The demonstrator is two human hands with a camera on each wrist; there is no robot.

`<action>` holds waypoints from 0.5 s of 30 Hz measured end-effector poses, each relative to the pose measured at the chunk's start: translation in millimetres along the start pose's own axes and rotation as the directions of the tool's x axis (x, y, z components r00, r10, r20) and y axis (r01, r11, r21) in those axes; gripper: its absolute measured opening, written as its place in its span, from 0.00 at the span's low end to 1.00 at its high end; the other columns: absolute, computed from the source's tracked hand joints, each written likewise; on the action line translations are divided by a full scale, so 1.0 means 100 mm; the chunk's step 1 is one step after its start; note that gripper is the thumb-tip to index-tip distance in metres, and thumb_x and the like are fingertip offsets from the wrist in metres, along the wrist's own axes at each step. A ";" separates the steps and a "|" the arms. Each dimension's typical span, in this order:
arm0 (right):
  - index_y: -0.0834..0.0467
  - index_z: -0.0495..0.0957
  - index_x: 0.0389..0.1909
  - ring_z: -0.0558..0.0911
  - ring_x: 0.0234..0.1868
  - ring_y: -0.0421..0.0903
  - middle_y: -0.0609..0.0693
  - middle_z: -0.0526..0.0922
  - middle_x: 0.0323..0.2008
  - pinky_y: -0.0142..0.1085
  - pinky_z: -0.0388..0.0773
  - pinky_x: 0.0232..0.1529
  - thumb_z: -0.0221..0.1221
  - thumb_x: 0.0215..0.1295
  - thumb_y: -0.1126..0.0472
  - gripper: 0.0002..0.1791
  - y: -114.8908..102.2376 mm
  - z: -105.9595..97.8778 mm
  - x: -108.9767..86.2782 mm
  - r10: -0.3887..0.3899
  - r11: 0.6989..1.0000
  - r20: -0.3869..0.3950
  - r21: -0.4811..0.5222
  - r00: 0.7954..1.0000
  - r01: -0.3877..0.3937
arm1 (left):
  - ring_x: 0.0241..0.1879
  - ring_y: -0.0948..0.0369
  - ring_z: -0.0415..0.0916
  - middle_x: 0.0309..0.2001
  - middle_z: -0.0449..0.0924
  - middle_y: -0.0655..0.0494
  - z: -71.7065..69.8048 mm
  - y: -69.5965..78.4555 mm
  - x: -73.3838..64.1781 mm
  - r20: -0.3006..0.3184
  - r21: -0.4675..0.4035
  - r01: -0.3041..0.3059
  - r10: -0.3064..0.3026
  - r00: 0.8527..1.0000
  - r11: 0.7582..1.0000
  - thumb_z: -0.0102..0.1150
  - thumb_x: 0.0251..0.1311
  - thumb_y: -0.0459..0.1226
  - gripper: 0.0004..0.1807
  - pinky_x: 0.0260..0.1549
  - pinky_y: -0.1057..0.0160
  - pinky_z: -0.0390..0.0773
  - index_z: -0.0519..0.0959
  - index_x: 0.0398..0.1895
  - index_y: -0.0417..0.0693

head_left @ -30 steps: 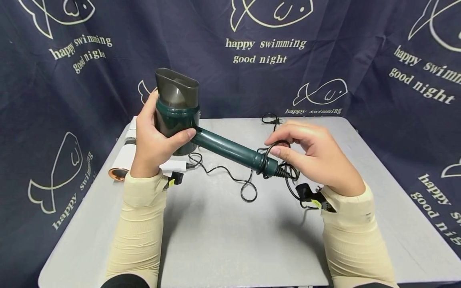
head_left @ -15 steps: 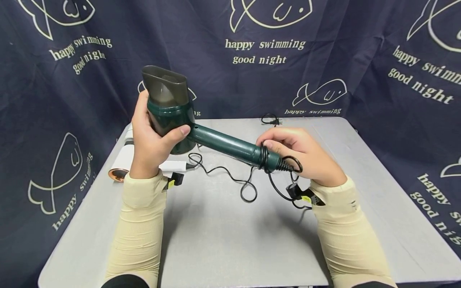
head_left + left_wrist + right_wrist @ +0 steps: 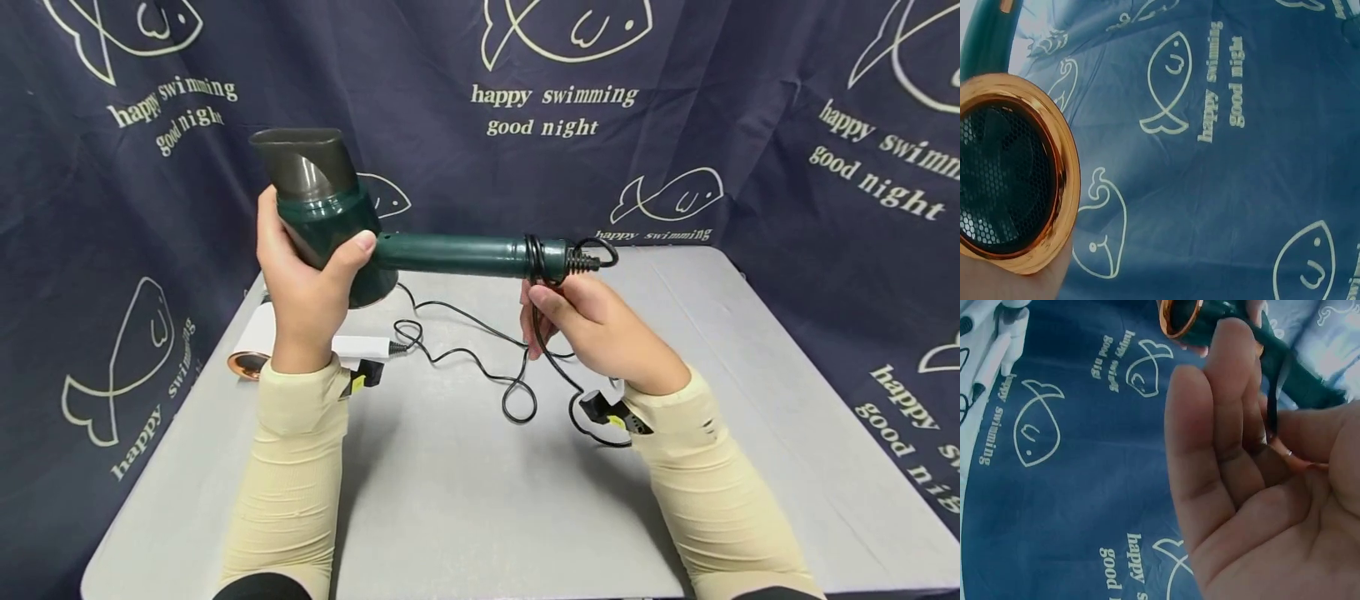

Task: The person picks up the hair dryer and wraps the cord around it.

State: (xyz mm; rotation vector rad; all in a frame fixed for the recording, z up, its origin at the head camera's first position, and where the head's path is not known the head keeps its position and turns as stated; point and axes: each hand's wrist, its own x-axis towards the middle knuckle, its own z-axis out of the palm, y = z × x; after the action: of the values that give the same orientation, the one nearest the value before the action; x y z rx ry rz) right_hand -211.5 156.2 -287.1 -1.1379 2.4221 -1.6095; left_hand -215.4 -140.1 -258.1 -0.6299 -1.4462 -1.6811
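Observation:
My left hand (image 3: 303, 292) grips the barrel of a dark green hair dryer (image 3: 450, 254) held above the table, its smoky nozzle (image 3: 303, 162) pointing up. In the left wrist view the copper-rimmed rear grille (image 3: 1007, 181) faces the camera. The dryer's handle lies nearly level, pointing right. Several turns of black cord (image 3: 535, 258) wrap the handle near its end, and a small loop stands out past it. Below the wraps, my right hand (image 3: 592, 325) pinches the cord between thumb and fingers. In the right wrist view the cord (image 3: 1272, 412) passes down into those fingers.
A white hair dryer (image 3: 255, 337) with a copper-coloured end lies on the left of the grey table (image 3: 465, 500), partly behind my left forearm. Its black cord (image 3: 480, 367) snakes across the middle. A dark blue printed curtain (image 3: 420, 100) surrounds the table.
The green dryer has shifted left and its handle end has risen to nearly level. My right hand has moved left and under the handle, and the cord now wraps it more tightly.

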 end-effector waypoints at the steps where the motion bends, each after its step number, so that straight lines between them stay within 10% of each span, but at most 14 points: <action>1: 0.58 0.75 0.39 0.86 0.25 0.49 0.51 0.83 0.26 0.41 0.85 0.34 0.43 0.84 0.59 0.15 -0.01 0.02 0.00 0.017 0.999 -0.005 -0.028 1.000 -0.017 | 0.48 0.49 0.81 0.52 0.81 0.47 0.00 0.00 0.01 -0.010 0.000 -0.004 0.004 1.000 1.000 0.72 0.46 0.35 0.35 0.51 0.58 0.81 0.74 0.62 0.43; 15: 0.50 0.70 0.44 0.78 0.14 0.41 0.39 0.81 0.17 0.36 0.78 0.27 0.39 0.83 0.51 0.12 -0.15 0.19 -0.04 0.190 0.900 -0.085 -0.383 0.978 -0.208 | 0.49 0.49 0.80 0.52 0.81 0.49 0.05 -0.01 0.00 -0.079 0.060 -0.013 0.018 0.997 0.998 0.74 0.45 0.34 0.37 0.51 0.58 0.80 0.73 0.63 0.42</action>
State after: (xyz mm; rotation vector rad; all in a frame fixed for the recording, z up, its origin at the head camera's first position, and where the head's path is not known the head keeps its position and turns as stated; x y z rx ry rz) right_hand -193.0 140.9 -285.6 -0.8511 2.8664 -1.1366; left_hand -216.4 -135.7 -257.6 -0.5338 -1.4258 -1.6269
